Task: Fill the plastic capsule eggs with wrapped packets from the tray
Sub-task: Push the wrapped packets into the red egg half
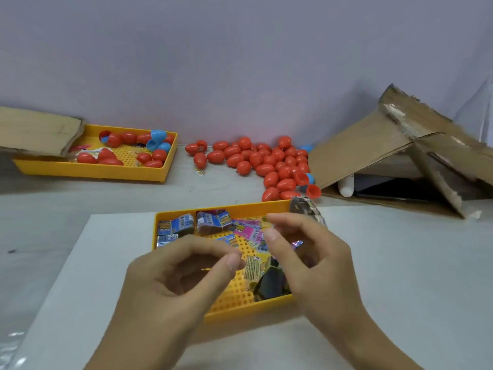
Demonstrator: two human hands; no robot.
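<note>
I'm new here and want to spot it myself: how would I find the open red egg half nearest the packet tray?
Start at the big pile of red eggs by the wall. Follow it down toward the torn cardboard box. At the pile's lower right edge lies the open red egg half, hollow showing, unlike the closed eggs beside it.

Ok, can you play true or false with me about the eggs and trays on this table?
1. The loose egg pile is mostly red. True.
2. The near tray holds eggs. False: it holds wrapped packets.
3. The far tray has both red and blue eggs in it. True.
4. Both hands are over the far tray. False: the left hand and right hand are over the near tray.
</note>
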